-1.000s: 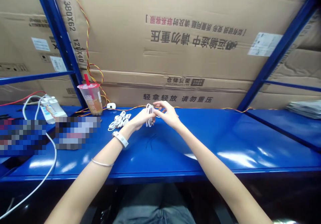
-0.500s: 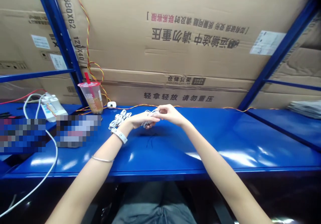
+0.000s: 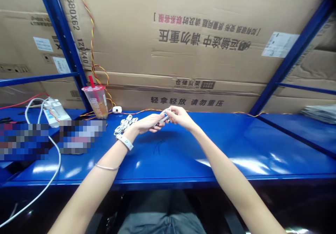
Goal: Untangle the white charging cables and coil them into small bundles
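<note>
My left hand (image 3: 145,124) wears a white wristband and is closed around a bundled white cable (image 3: 164,119), just above the blue shelf surface. The fingers of my right hand (image 3: 180,117) pinch the upper end of that same bundle, and they hide part of it. A pile of coiled white cables (image 3: 126,124) lies on the shelf behind and left of my left wrist. Below my hands, thin dark curved strands (image 3: 159,147) rest on the blue surface; what they are I cannot make out.
A drink cup (image 3: 96,101) with a red straw stands at the back left, beside a small white device (image 3: 117,109). Farther left is a white power strip (image 3: 55,112) with cables. Large cardboard boxes (image 3: 183,66) form the back. Papers (image 3: 319,113) lie at the far right.
The bundled cable has turned in my hands and now shows as a narrow slanted shape. My right hand has risen slightly, and the left fingers have closed more around the bundle.
</note>
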The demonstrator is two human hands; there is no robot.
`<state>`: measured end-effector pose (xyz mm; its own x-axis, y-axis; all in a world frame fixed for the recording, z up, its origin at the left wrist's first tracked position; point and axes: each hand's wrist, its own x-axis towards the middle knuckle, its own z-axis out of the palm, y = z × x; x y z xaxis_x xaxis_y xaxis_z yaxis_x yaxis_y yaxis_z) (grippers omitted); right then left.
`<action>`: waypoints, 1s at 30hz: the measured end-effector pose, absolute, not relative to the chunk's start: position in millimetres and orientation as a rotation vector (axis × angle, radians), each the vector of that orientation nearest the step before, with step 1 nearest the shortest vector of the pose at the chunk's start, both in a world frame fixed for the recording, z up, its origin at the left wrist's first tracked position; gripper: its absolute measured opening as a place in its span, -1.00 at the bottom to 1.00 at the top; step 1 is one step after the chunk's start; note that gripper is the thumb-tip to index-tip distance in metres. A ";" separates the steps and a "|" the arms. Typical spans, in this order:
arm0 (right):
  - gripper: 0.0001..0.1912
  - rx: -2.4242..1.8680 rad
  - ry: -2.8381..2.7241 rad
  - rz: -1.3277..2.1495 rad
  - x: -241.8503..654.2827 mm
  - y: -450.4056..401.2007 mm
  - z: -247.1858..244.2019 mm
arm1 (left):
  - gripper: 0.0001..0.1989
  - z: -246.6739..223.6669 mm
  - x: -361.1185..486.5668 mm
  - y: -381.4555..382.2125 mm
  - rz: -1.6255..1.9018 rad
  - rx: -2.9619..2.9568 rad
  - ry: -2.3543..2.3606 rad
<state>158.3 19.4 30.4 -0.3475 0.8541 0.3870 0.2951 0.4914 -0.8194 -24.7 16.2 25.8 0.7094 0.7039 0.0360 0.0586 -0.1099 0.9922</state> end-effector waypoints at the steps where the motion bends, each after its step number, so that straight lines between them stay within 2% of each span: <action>1: -0.58 -1.003 -1.872 0.780 157.1 19.4 28.8 | -0.51 23.8 -22.5 17.0 0.620 1.645 0.675; 7: -0.57 -1.192 -1.911 0.468 155.7 30.1 16.6 | -0.65 9.8 -9.2 27.0 0.694 2.233 0.976; 14: -0.62 -1.207 -1.875 0.378 163.2 41.7 15.3 | -0.71 1.8 -2.0 29.2 0.830 2.539 1.118; 18: -0.58 -1.166 -1.916 0.337 161.5 38.2 15.8 | -0.73 -0.2 -1.0 29.6 0.907 2.473 1.111; 22: -0.59 -1.040 -1.982 0.389 158.9 31.5 18.4 | -0.67 3.5 -5.5 30.0 1.002 2.240 0.959; 26: -0.66 -0.943 -2.030 0.448 161.2 27.9 22.7 | -0.58 13.3 -13.6 26.8 0.934 2.022 0.793; 30: -0.67 -0.939 -2.006 0.364 165.1 29.0 25.0 | -0.58 20.1 -17.7 23.8 0.851 1.938 0.704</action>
